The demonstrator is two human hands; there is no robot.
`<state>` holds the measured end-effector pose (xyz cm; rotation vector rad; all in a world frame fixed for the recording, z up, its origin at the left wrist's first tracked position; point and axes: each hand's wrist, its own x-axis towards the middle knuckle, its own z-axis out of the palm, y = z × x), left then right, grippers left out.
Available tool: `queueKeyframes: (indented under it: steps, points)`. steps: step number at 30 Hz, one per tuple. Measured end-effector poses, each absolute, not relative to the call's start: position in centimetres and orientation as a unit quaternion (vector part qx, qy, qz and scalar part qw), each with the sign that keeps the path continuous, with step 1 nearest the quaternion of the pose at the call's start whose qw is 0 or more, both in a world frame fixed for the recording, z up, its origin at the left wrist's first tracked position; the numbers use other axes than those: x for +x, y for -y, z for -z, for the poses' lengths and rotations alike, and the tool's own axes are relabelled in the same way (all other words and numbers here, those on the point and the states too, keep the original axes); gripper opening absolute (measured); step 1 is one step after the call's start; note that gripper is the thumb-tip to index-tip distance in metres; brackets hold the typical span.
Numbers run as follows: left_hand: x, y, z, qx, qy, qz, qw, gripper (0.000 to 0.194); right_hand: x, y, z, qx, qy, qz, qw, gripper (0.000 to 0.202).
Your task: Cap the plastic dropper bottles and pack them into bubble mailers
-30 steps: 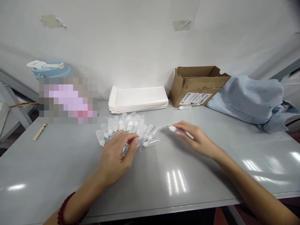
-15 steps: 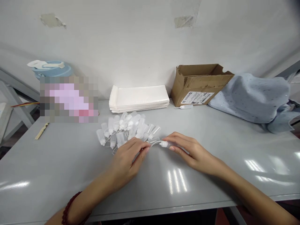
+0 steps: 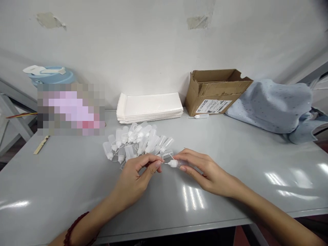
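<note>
Right hand (image 3: 211,172) fingers grasp small translucent plastic bottle (image 3: 173,164) at centre of grey surface (image 3: 164,213); left hand (image 3: 134,177) fingers pinch its thin white strap (image 3: 169,154); likely light, squeezable, best held by body.

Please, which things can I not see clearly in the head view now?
All in the head view:
- Held bottle: body mostly covered by the right hand.
- What the left hand pinches: hidden by its fingers.
- Bottle pile: overlap hides the exact count.
- Cardboard box: front wall hides its bottom.
- Label: print too small.
- Pink thing: pixelated.
</note>
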<state>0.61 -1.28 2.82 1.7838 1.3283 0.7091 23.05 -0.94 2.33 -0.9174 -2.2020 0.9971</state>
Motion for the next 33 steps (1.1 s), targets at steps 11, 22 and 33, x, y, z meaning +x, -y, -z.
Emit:
queueKeyframes:
  steps: [11, 22, 33]
  points:
    - [0.49, 1.45, -2.71, 0.687, -0.524, -0.275, 0.421, 0.021, 22.90, 1.14, -2.10, -0.342, 0.806, -0.389, 0.287, 0.031]
    - [0.46, 1.43, -2.76, 0.686, -0.518, -0.275, 0.431, 0.020, 22.96, 1.26, -2.05, -0.331, 0.809, -0.390, 0.290, 0.031]
    - [0.77, 1.53, -2.03, 0.737, -0.482, -0.303, 0.364, 0.019, 22.87, 1.27, -1.79, -0.325, 0.821, -0.364, 0.295, 0.033]
